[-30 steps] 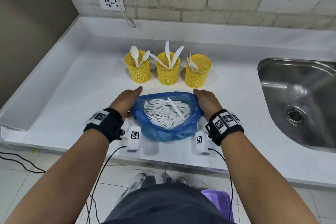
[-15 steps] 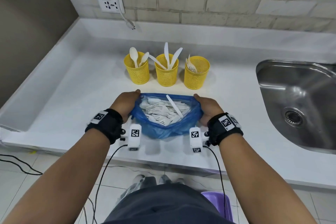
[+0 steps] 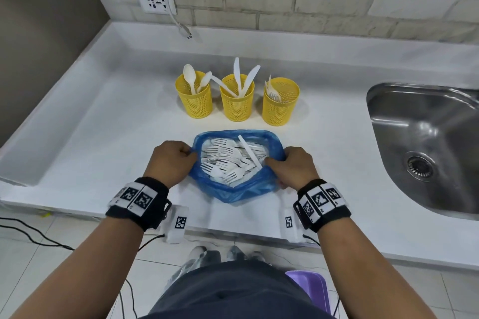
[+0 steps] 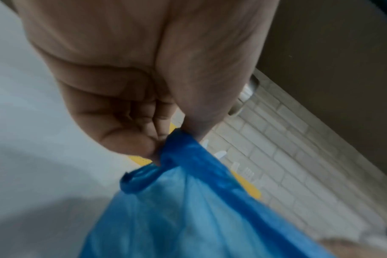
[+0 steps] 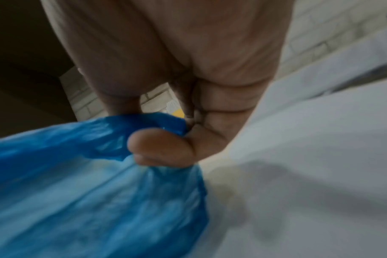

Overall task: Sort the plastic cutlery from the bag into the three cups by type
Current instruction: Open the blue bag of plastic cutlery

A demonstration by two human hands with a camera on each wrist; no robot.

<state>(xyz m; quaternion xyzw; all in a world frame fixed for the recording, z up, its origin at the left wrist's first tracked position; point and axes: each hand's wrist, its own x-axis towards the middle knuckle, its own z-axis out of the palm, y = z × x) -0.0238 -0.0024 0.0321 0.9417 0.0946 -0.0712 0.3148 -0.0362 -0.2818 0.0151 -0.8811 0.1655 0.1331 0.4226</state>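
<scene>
On my feed: a white surface point(image 3: 108, 121) with a steel sink point(image 3: 425, 142) set in at the right, a wall socket point(image 3: 155, 1) with a cable point(image 3: 171, 7) hanging from above at the back, and a purple bin point(image 3: 308, 285) on the floor. Three yellow mesh cups stand in a row: the left cup point(image 3: 195, 103) holds spoons, the middle cup point(image 3: 236, 106) knives, the right cup point(image 3: 278, 108) forks. Just in front of them lies the blue bag point(image 3: 233, 191), mouth up, with a heap of white cutlery point(image 3: 228, 160) inside, mostly forks, one knife across the top. My left hand point(image 3: 169, 160) pinches the bag's left rim, its fingers point(image 4: 130, 139) curled and clamped on the plastic; my right hand point(image 3: 291, 165) grips the right rim, thumb inside, fingers point(image 5: 161, 148) clamped on a fold. Both hands flank the opening, so nothing covers the cutlery. Compared with half a second ago, both hands have bunched the rim tighter and the mouth has gone from an oval to an angular outline; cups unchanged.
</scene>
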